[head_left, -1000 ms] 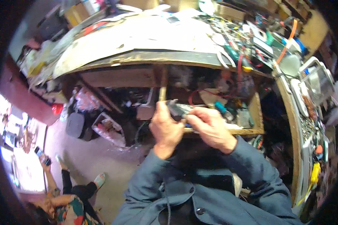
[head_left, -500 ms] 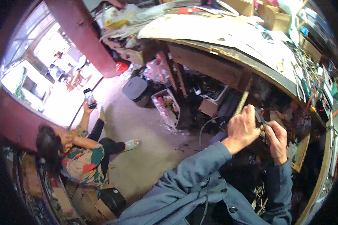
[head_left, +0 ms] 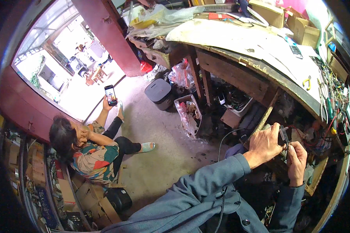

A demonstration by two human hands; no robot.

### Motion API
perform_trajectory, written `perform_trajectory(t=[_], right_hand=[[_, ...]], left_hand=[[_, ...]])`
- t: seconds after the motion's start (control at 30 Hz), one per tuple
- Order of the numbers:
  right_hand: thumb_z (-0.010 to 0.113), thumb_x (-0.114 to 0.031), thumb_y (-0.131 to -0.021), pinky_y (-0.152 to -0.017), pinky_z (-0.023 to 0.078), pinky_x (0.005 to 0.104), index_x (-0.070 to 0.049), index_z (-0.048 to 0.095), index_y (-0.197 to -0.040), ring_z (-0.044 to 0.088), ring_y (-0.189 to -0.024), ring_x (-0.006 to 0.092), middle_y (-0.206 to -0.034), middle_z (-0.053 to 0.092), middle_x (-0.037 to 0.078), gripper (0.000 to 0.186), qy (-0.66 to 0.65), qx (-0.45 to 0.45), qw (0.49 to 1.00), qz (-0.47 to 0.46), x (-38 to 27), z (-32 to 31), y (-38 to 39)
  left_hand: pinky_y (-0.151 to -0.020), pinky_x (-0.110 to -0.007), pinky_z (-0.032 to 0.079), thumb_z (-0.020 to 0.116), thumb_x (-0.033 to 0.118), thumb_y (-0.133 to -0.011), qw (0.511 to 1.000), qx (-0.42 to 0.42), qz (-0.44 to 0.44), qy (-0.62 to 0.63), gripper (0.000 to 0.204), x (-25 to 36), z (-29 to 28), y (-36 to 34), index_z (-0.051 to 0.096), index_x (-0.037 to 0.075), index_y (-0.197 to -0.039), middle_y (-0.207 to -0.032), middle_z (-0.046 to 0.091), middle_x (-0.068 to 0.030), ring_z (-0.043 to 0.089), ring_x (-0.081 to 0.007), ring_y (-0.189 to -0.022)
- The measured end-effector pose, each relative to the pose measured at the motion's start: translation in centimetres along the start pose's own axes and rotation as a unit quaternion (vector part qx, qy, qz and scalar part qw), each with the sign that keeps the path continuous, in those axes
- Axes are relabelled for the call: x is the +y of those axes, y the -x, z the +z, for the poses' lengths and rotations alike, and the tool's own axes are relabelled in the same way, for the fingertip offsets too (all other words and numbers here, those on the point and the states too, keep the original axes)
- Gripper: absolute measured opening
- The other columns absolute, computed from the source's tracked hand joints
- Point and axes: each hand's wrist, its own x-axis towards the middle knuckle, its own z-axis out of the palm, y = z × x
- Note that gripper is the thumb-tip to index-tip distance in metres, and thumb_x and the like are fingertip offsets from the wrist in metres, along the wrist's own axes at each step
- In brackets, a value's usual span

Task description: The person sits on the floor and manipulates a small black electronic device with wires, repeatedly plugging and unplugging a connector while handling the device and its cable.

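Note:
My left hand is closed around a small dark block-shaped part, whose exact kind I cannot make out. Close beside it, my right hand pinches at the lower end of the same part with thumb and forefinger. Both hands are held together in front of the workbench, below its front edge. What lies inside the left palm is hidden by the back of that hand.
Yellow-handled pliers, cardboard boxes and tangled tools and wires lie on the bench. A grey bin and a white crate stand on the floor. At left, a seated person holds up a phone.
The whole view has shifted, so the room and bench appear farther right. My hands remain together at the dark part, which shows a little more clearly now.

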Motion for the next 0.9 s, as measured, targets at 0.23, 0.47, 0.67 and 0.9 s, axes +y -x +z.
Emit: perform_trajectory(t=[0.23,0.47,0.67,0.9], right_hand=[[0.06,-0.015,-0.105,-0.057,0.026,0.0184,-0.005,0.065,-0.099,0.038,-0.065,-0.0013,-0.081,0.056,-0.01,0.013,0.007,0.014,1.0,-0.014,0.5,0.0,0.0],[0.059,-0.014,-0.105,-0.055,0.025,0.0181,-0.005,0.065,-0.098,0.038,-0.064,-0.0018,-0.084,0.059,-0.009,0.013,0.024,0.013,1.0,-0.01,0.4,0.1,0.3],[0.06,-0.018,-0.105,-0.051,0.022,0.0183,-0.007,0.063,-0.096,0.035,-0.058,-0.0023,-0.075,0.05,-0.011,0.014,0.06,0.02,0.997,-0.037,0.3,0.5,0.2],[0.061,-0.018,-0.105,-0.05,0.022,0.0188,-0.008,0.062,-0.094,0.033,-0.056,-0.0022,-0.071,0.045,-0.012,0.014,0.081,0.034,0.995,-0.056,0.8,0.7,0.4]], left_hand=[[-0.074,-0.051,0.056,0.083,0.038,-0.077,1.0,-0.003,-0.001,-0.008,0.067,0.0,0.1,0.0,0.049,0.006,-0.125,-0.096,0.07,-0.02,0.071,-0.0408,-0.088],[-0.072,-0.051,0.055,0.085,0.035,-0.076,1.0,-0.014,0.01,-0.012,0.061,-0.4,0.3,0.3,0.048,0.005,-0.114,-0.092,0.069,-0.0189,0.07,-0.0399,-0.084],[-0.072,-0.051,0.054,0.084,0.033,-0.076,1.0,-0.009,0.013,0.01,0.059,-0.3,-0.3,0.2,0.047,0.005,-0.112,-0.093,0.068,-0.0189,0.07,-0.0407,-0.086],[-0.071,-0.052,0.053,0.083,0.029,-0.074,0.999,0.004,0.026,0.036,0.058,-0.3,-0.9,0.2,0.048,0.008,-0.115,-0.094,0.065,-0.0179,0.068,-0.0424,-0.088]])
